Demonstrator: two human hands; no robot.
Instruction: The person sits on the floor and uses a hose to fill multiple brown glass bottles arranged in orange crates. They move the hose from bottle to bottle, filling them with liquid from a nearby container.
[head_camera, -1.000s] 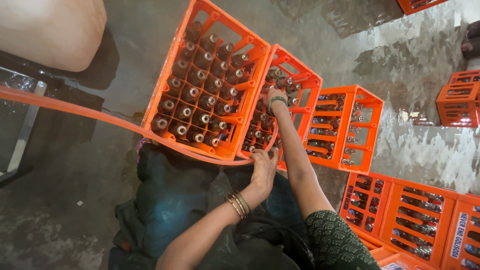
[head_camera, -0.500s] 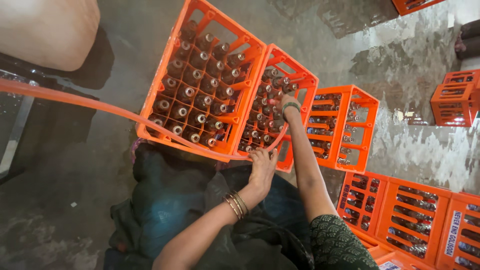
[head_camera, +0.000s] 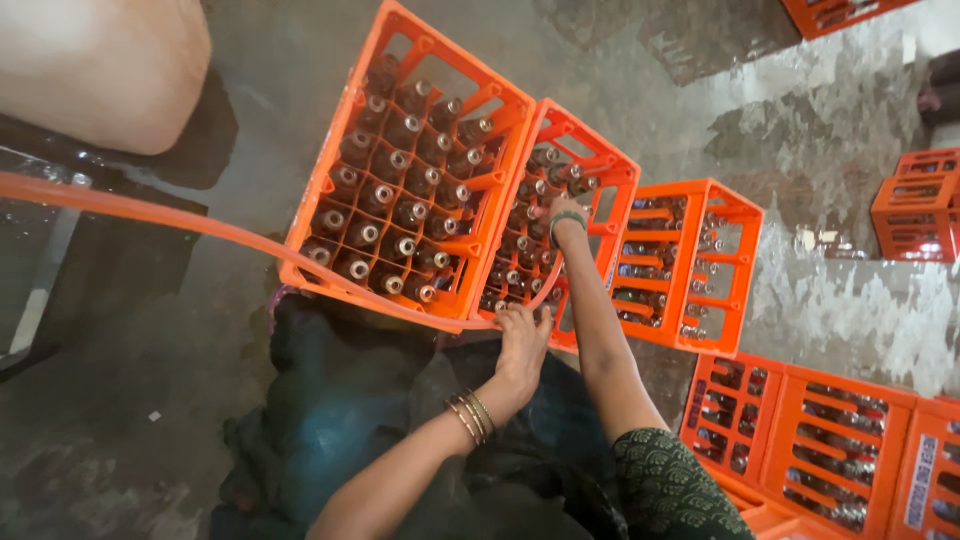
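Left hand (head_camera: 522, 345): fingers spread flat, pressed against the near rim of the second orange crate (head_camera: 560, 215), at its near left corner where the orange hose (head_camera: 200, 225) passes under the palm. Bangles on the wrist.

Right hand (head_camera: 566, 215): reaches down into that second crate among the bottle tops. Mostly hidden by the wrist and its green bangle; probably closed on the hose end or a bottle neck, but I cannot tell which.

The hose runs from the left edge of view, across the near rim of the first orange crate (head_camera: 400, 190), then curls into the second. Judged pliable, wet, likely slippery; best gripped close to its end, with the other hand pinning it at the rim.

Glass bottles (head_camera: 395, 215) stand upright in divider cells, open mouths up. Judged fragile, and a full crate heavy; lift by the side handle slots, not the dividers.

A third orange crate (head_camera: 690, 265) sits just beyond, touching the second. More orange crates (head_camera: 800, 440) lie at lower right, one with a white label panel on its end wall. Further crates (head_camera: 915, 205) are by the right edge. Wet concrete floor (head_camera: 150, 400). Pale sack-like shape (head_camera: 100, 70) at the upper left corner.
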